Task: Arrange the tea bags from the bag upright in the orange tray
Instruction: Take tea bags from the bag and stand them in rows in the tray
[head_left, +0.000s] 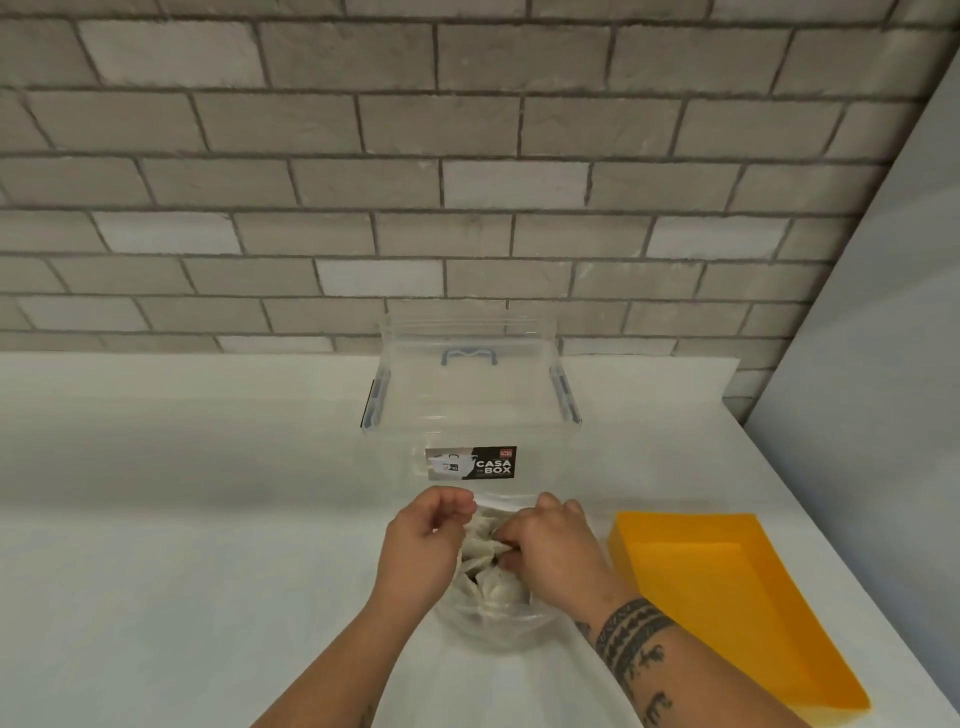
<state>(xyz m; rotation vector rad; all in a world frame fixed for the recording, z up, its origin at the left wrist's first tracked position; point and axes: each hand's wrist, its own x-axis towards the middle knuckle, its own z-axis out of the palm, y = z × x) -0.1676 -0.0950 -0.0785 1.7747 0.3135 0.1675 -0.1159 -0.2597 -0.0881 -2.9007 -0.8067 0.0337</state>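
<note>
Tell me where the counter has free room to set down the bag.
Free: the wide counter left of the clear box and the left hand, back to the brick wall; also the strip behind the orange tray, right of the box. Crowded: the middle, where the right hand grips tea bags in the bag.

The bag (493, 623) is clear, thin plastic and lies on the white counter with its mouth open towards the far side. The left hand (426, 540) pinches its rim, and the right hand (550, 545) reaches into the mouth. White, crumpled tea bags (480, 545) are heaped inside at mixed angles, and the right fingers pinch one of them. The tray (727, 597) is orange, rectangular and shallow. It lies flat, open side up, just right of the bag and apart from it.
</note>
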